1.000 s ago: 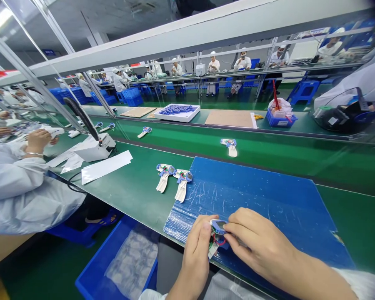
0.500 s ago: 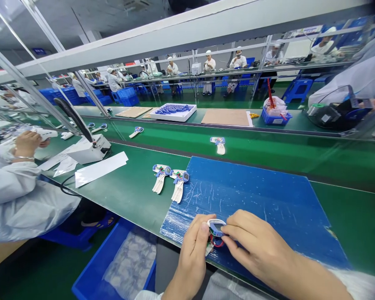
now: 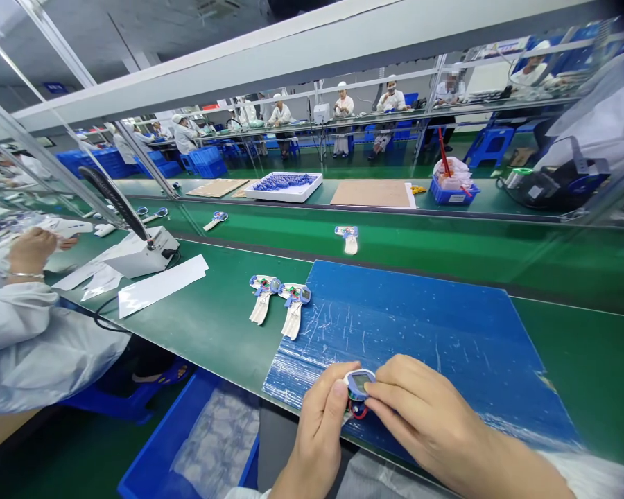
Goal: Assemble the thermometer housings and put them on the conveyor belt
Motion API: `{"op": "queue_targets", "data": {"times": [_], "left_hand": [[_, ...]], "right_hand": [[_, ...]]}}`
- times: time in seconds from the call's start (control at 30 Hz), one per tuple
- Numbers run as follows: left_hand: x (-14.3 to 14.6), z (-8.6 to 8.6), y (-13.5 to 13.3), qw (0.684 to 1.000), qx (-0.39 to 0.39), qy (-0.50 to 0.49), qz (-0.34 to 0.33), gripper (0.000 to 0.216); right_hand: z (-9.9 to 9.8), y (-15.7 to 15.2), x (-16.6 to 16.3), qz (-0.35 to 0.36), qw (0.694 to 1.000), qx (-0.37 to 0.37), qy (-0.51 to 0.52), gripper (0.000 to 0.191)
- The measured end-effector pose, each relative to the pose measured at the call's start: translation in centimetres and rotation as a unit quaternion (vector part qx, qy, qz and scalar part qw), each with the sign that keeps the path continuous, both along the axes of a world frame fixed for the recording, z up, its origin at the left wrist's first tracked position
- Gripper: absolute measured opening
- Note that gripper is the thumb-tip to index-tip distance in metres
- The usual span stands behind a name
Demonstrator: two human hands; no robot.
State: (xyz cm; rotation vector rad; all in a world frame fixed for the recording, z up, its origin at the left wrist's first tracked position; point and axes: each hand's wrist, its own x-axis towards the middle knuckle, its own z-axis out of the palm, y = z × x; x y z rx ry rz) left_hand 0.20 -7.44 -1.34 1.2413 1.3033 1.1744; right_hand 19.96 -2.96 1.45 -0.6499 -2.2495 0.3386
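Over the near edge of the blue work mat (image 3: pixel 395 319), both my hands are closed on a partly open handheld thermometer (image 3: pixel 360 383). Its white and blue head has a small grey display, and red wires show below it. My left hand (image 3: pixel 319 423) grips its left side, thumb and fingers wrapped round. With thumb and fingertips, my right hand (image 3: pixel 426 402) pinches the right edge of the display part. The lower body is mostly hidden by my hands. Two open thermometer halves (image 3: pixel 292 308) with wires and white handles lie by the mat's left edge.
A green conveyor belt (image 3: pixel 421 253) beyond the mat carries more thermometer halves (image 3: pixel 349 239). Behind it stand a white tray of blue parts (image 3: pixel 286 186) and a blue basket (image 3: pixel 453 193). A fume-hose unit (image 3: pixel 145 249) and a co-worker's hand (image 3: pixel 31 253) are left; a blue bin (image 3: pixel 187 430) sits below.
The display in my hands has tipped so that its face shows more fully. The thermometer halves on the belt have shifted left. My view has moved slightly.
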Motion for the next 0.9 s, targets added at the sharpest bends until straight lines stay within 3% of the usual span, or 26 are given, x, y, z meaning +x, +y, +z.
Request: {"op": "queue_targets", "data": {"times": [0.23,0.37,0.47,0.57,0.7,0.8,0.9], "left_hand": [[-0.6,-0.4,0.2,0.997,0.053,0.035,-0.035,0.036],[-0.7,-0.3,0.4,0.997,0.070,0.009,-0.036,0.035],[-0.3,0.1,0.8,0.998,0.046,-0.042,-0.010,0.039],[0.1,0.6,1.5,0.994,-0.021,-0.097,0.054,0.044],[0.4,0.9,3.3,0.968,-0.114,-0.187,0.121,0.046],[0.4,0.5,4.8,0.962,-0.124,-0.226,0.089,0.058],[-0.5,-0.2,5.4,0.976,-0.079,-0.190,0.069,0.066]], "right_hand": [[-0.3,0.3,0.2,0.035,0.995,-0.096,0.019,0.017],[-0.3,1.1,0.0,0.029,0.991,-0.114,0.064,0.008],[-0.2,2.1,0.7,-0.010,0.991,-0.115,0.070,0.026],[-0.5,2.6,2.2,-0.047,0.995,-0.085,-0.027,0.049],[-2.1,3.2,3.6,-0.065,0.983,0.027,-0.167,0.042],[-2.9,6.0,4.2,-0.093,0.970,-0.016,-0.226,0.037],[-2.3,11.9,6.4,-0.218,0.938,-0.104,-0.249,0.034]]}}
